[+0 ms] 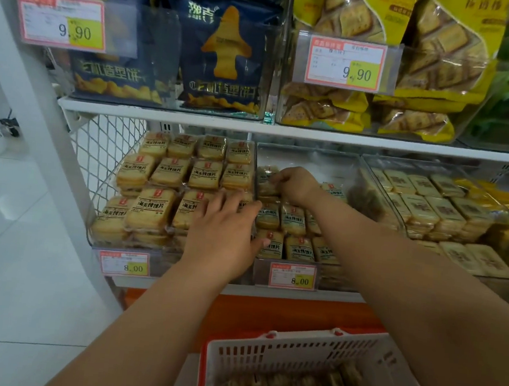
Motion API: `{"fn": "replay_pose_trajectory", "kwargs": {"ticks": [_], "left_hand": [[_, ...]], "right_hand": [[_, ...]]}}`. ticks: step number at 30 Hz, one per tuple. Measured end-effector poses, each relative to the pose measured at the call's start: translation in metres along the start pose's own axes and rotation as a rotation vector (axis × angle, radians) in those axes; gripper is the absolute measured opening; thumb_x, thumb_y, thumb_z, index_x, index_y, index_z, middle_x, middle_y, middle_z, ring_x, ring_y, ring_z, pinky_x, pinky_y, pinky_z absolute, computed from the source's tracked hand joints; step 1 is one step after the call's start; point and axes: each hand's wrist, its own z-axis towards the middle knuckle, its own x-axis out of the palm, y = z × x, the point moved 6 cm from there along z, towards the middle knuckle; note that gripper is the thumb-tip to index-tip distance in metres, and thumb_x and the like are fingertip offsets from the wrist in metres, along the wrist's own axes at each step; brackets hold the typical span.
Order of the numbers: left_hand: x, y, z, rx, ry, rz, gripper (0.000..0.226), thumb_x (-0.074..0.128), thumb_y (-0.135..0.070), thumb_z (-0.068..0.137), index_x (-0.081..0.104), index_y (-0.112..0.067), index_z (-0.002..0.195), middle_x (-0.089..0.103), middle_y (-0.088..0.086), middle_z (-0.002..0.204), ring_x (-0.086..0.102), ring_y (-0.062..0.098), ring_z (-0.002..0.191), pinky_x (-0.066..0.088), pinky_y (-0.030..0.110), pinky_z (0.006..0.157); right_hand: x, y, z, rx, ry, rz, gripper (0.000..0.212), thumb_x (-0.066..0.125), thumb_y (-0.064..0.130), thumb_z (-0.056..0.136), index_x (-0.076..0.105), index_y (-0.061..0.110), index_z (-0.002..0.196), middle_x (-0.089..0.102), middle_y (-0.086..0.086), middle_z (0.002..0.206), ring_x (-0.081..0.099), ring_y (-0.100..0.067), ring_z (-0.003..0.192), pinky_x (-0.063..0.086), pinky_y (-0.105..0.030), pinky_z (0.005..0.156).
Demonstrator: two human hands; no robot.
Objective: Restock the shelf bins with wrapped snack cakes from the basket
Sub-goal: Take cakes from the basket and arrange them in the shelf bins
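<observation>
Three clear plastic bins sit side by side on the lower white metal shelf. The left clear bin is packed with yellow wrapped snack cakes, four rows deep and about four across, stacked in layers; their labels face up and their long axes run front to back. The middle clear bin is only part filled: two front rows of about three cakes each, standing on edge with labels toward the aisle, and its back part bare. The right clear bin holds paler wrapped cakes lying flat, long axes slanting back and to the left.

The left hand lies palm down with fingers spread and nearly straight, across the wall between the left and middle bins, fingertips touching the cakes there. The right hand reaches deeper into the middle bin, its fingers curled round a wrapped cake at the bin's left wall.

Two red-framed price tags hang on the bin fronts, both reading 8.00. On the upper shelf, two more tags read 9.90, before dark blue snack bags and yellow cracker bags.

Below, a white slotted plastic basket with a red rim holds more wrapped cakes, blurred, standing on edge. The floor is pale glossy tile.
</observation>
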Motion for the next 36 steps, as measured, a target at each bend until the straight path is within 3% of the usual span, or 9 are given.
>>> {"fn": "replay_pose_trajectory", "kwargs": {"ticks": [6,11,15,18,22,26,30,34,36], "left_hand": [[0.001,-0.003,0.001,0.0,0.005,0.023,0.068,0.048,-0.06,0.093,0.027,-0.031,0.151,0.019,0.001,0.161,0.009,0.029,0.15,0.01,0.05,0.121],[-0.005,-0.017,-0.004,0.063,-0.106,0.08,0.065,0.055,-0.054,0.092,0.035,-0.028,0.148,0.026,0.005,0.157,0.011,0.029,0.148,0.007,0.05,0.12],[-0.011,-0.045,-0.019,0.215,-0.304,0.028,0.045,0.071,-0.036,0.084,0.063,-0.019,0.125,0.055,0.009,0.139,0.039,0.032,0.138,0.03,0.049,0.113],[-0.005,-0.071,-0.037,0.337,-0.357,-0.043,0.032,0.065,-0.03,0.087,0.067,-0.016,0.116,0.063,0.005,0.122,0.052,0.028,0.124,0.044,0.045,0.101],[0.028,-0.107,-0.06,0.403,-0.229,-0.074,0.024,0.057,-0.03,0.094,0.064,-0.02,0.114,0.061,0.0,0.114,0.052,0.023,0.112,0.043,0.037,0.088],[0.093,-0.134,-0.086,0.432,0.082,-0.058,0.023,0.05,-0.034,0.098,0.059,-0.024,0.118,0.058,-0.002,0.117,0.05,0.021,0.115,0.04,0.035,0.087],[0.165,-0.129,-0.113,0.323,0.353,-0.095,0.026,0.052,-0.032,0.098,0.059,-0.029,0.123,0.059,-0.004,0.127,0.052,0.019,0.116,0.042,0.033,0.087],[0.226,-0.126,-0.141,0.169,0.594,-0.162,0.016,0.054,-0.032,0.098,0.061,-0.03,0.112,0.063,-0.004,0.12,0.058,0.016,0.101,0.05,0.031,0.083],[0.251,-0.127,-0.158,0.147,0.677,-0.154,0.018,0.055,-0.035,0.097,0.06,-0.029,0.113,0.061,-0.006,0.116,0.056,0.014,0.097,0.046,0.028,0.078]], "right_hand": [[0.002,-0.021,-0.006,0.094,0.028,0.244,0.032,0.054,0.006,0.096,0.065,0.011,0.125,0.065,-0.008,0.124,0.061,-0.017,0.1,0.049,-0.024,0.082],[-0.021,-0.024,-0.039,0.113,-0.005,0.394,0.036,0.053,0.0,0.096,0.056,0.005,0.132,0.06,-0.011,0.13,0.055,-0.013,0.106,0.043,-0.022,0.087],[-0.043,-0.014,-0.107,-0.001,-0.021,0.42,0.027,0.053,0.004,0.097,0.058,0.01,0.123,0.067,-0.009,0.118,0.063,-0.012,0.107,0.047,-0.018,0.086],[-0.055,-0.021,-0.172,-0.05,-0.08,0.528,0.023,0.05,0.002,0.097,0.06,0.012,0.115,0.073,-0.002,0.098,0.069,0.0,0.088,0.052,-0.014,0.077],[-0.053,-0.062,-0.24,-0.019,-0.198,0.544,0.018,0.054,0.007,0.097,0.064,0.022,0.098,0.07,0.004,0.076,0.069,-0.008,0.077,0.055,-0.024,0.076],[-0.014,-0.131,-0.277,0.177,-0.153,0.491,0.019,0.055,0.004,0.095,0.064,0.02,0.091,0.068,0.001,0.065,0.067,-0.011,0.066,0.057,-0.033,0.073],[0.039,-0.202,-0.309,0.363,0.115,0.518,0.01,0.058,0.002,0.095,0.065,0.003,0.101,0.068,-0.005,0.106,0.067,-0.018,0.082,0.059,-0.04,0.079],[0.078,-0.262,-0.334,0.378,0.434,0.034,0.019,0.059,0.014,0.094,0.066,0.015,0.111,0.058,0.009,0.087,0.054,-0.005,0.079,0.044,-0.02,0.076],[0.103,-0.291,-0.343,0.394,0.574,-0.068,0.025,0.058,0.011,0.093,0.066,0.007,0.116,0.057,0.003,0.098,0.056,-0.011,0.087,0.044,-0.021,0.078]]}}
